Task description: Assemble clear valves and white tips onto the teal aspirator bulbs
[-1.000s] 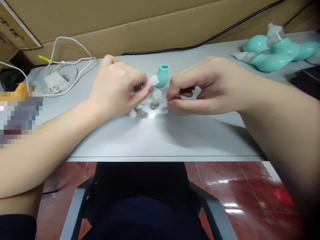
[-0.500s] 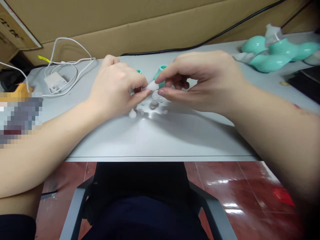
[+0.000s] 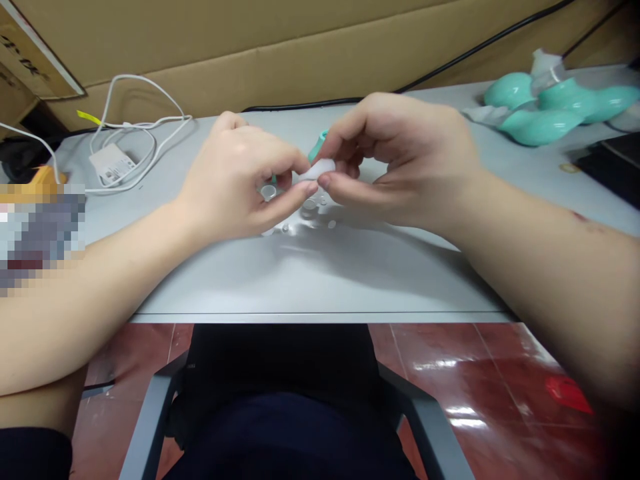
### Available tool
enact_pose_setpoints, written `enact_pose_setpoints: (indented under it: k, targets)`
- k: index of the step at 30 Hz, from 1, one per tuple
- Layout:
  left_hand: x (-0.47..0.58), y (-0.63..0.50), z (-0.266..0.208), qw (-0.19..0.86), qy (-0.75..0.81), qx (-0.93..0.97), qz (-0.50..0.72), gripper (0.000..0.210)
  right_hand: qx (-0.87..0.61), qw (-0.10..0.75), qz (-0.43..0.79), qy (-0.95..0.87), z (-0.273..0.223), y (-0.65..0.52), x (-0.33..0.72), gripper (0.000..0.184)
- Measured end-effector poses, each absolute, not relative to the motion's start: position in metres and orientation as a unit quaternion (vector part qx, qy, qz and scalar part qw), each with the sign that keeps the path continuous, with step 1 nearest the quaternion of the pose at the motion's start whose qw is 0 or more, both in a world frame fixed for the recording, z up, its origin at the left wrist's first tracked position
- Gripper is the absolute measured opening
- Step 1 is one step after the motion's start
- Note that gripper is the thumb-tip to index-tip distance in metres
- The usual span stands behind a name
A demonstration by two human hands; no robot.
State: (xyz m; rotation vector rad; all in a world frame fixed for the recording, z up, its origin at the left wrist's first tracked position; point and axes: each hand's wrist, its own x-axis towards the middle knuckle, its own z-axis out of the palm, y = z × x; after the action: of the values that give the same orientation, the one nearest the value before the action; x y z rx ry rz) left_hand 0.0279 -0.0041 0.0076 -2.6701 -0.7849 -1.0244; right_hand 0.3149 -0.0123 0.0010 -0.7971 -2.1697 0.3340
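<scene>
"See that small white piece (image 3: 321, 169)?"
"Yes, the left hand (image 3: 240, 177) pinches its left end, the right hand (image 3: 405, 160) its right."
"And around them?"
"A teal bulb (image 3: 318, 145) just beyond, more teal bulbs (image 3: 543, 127) far right on the counter (image 3: 300, 283), a white adapter (image 3: 111, 163) far left."

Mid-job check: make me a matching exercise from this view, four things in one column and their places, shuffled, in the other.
Things
1. White piece
2. White adapter
3. Glossy teal bulbs
4. Black cable

Places
A. At the far right of the table
B. Along the cardboard
C. Pinched by the left hand and the right hand
D. On the left, by a looped white cord

Pairs: 1-C, 2-D, 3-A, 4-B
</scene>
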Motion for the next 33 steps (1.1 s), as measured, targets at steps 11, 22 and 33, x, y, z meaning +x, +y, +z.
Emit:
enact_pose_setpoints:
  k: [11,22,33]
  targets:
    - [0.029,0.020,-0.001,0.090,-0.289,-0.839,-0.453,0.072,-0.347,0.316,0.054,-0.881,0.009,-0.006,0.321,0.037]
    - [0.021,0.012,0.002,0.147,-0.289,-0.864,-0.384,0.065,-0.327,0.315,0.057,-0.889,0.011,-0.008,0.322,0.039]
    - [0.023,0.008,0.008,0.153,-0.319,-0.863,-0.361,0.061,-0.338,0.352,0.080,-0.869,0.014,-0.013,0.319,0.027]
